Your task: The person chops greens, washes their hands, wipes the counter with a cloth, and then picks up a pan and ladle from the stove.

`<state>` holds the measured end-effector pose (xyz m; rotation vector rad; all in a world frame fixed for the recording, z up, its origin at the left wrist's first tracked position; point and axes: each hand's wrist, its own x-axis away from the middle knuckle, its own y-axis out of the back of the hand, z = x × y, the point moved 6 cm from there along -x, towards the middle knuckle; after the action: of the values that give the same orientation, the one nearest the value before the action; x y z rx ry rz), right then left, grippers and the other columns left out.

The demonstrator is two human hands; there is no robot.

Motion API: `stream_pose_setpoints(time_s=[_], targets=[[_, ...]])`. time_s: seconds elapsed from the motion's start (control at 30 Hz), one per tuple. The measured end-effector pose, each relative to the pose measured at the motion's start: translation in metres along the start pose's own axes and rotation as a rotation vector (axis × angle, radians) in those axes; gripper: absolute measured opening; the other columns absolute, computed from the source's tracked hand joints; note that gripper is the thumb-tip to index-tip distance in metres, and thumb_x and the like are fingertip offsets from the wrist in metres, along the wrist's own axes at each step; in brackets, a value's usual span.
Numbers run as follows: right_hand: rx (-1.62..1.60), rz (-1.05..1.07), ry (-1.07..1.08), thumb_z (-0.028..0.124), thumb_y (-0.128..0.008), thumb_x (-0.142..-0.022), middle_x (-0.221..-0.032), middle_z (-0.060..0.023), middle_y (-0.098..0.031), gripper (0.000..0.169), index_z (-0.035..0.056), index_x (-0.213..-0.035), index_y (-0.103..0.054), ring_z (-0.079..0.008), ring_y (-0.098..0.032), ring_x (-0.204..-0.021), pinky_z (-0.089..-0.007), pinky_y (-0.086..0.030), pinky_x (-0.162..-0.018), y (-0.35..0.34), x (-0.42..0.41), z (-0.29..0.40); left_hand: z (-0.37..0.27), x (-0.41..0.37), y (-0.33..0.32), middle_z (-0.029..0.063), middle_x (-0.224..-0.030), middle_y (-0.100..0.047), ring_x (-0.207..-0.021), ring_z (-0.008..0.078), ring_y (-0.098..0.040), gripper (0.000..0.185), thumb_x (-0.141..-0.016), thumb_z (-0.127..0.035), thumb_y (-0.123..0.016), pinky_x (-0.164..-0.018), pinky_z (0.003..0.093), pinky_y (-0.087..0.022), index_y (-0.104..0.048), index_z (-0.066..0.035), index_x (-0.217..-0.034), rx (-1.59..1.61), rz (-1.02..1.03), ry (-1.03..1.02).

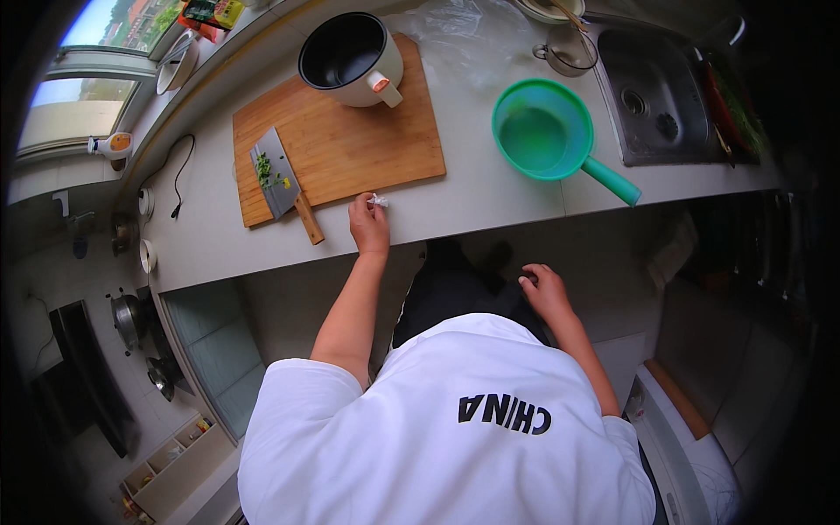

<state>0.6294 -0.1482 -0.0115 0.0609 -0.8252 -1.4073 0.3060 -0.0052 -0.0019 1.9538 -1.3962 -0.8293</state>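
Note:
Near the counter's front edge, my left hand (369, 223) pinches a small crumpled white piece (378, 201), perhaps tissue or plastic. Just beyond it lies a wooden cutting board (367, 147). A cleaver (272, 174) with a wooden handle rests on the board's left part, its handle reaching past the front edge. Chopped green bits (264, 170) lie on its blade. Toward the back of the board stands a white cooking pot (357, 65) with a dark interior and a short handle. My right hand (546, 290) hangs below the counter edge beside my dark trousers, loosely curled, with nothing visible in it.
A green plastic ladle (543, 131) sits on the counter (459, 203), its handle overhanging the front. Behind it are a clear plastic bag (476, 39) and a glass cup (569, 52). A steel sink (656, 98) lies right. A black cable (186, 167) lies left.

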Motion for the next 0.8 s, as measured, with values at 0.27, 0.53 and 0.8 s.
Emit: stream_pose_setpoints(time_s=[0.27, 0.53, 0.8], targets=[[0.009, -0.009, 0.001, 0.014, -0.060, -0.074, -0.091, -0.0147, -0.058, 0.025, 0.0005, -0.095, -0.058, -0.0279, -0.059, -0.079, -0.0343, -0.048, -0.070, -0.001, 0.008, -0.010, -0.071, 0.022, -0.068, 0.0132, -0.079, -0.046, -0.070, 0.0312, -0.050, 0.010, -0.073, -0.001, -0.058, -0.062, 0.0383, -0.043, -0.049, -0.005, -0.077, 0.079, 0.138, -0.102], [-0.001, -0.053, -0.016, 0.015, -0.061, -0.073, -0.089, -0.0156, -0.058, 0.026, 0.0010, -0.095, -0.059, -0.0301, -0.058, -0.078, -0.0366, -0.047, -0.071, 0.003, 0.019, -0.028, -0.138, 0.034, -0.125, 0.0149, -0.079, -0.049, -0.070, 0.0331, -0.052, 0.007, -0.073, -0.003, -0.059, -0.061, 0.0397, -0.044, -0.053, -0.003, -0.077, 0.120, 0.293, -0.192], [0.004, -0.064, -0.026, 0.016, -0.061, -0.072, -0.089, -0.0161, -0.058, 0.027, 0.0008, -0.094, -0.059, -0.0305, -0.058, -0.079, -0.0368, -0.047, -0.071, 0.006, 0.027, -0.035, -0.165, 0.055, -0.114, 0.0126, -0.082, -0.047, -0.079, 0.0307, -0.051, 0.008, -0.070, -0.002, -0.049, -0.064, 0.0387, -0.044, -0.049, -0.005, -0.077, -0.018, 0.625, -0.728]])
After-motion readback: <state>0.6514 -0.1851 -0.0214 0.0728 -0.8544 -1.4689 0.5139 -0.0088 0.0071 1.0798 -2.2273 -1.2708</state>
